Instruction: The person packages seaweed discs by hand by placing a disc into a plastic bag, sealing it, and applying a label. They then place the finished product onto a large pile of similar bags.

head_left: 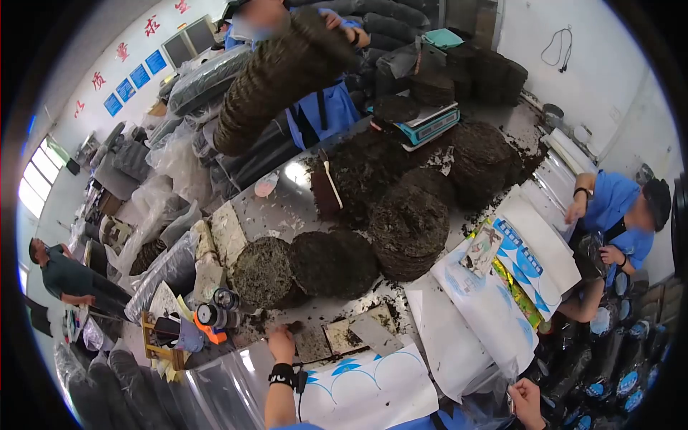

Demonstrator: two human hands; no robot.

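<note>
My left hand (282, 345), with a black band on its wrist, is at the table's near edge, fingers bent around a small dark clump (294, 327). It is beside flat, crumb-strewn tiles or boards (312, 344). At the lower right, my right hand (527, 403) pinches the edge of a clear plastic bag (489, 396). Between my hands lies a white printed sheet (373, 390) with blue patterns. Beyond them stand stacks of round, dark, dried seaweed-like sheets (264, 272), (408, 229).
A person in blue (326, 107) across the table lifts a tall dark stack (276, 82). Another person (623, 208) handles bags at right; a third (68, 272) stands at left. A digital scale (430, 127), a brush (331, 179) and printed bags (527, 265) occupy the table.
</note>
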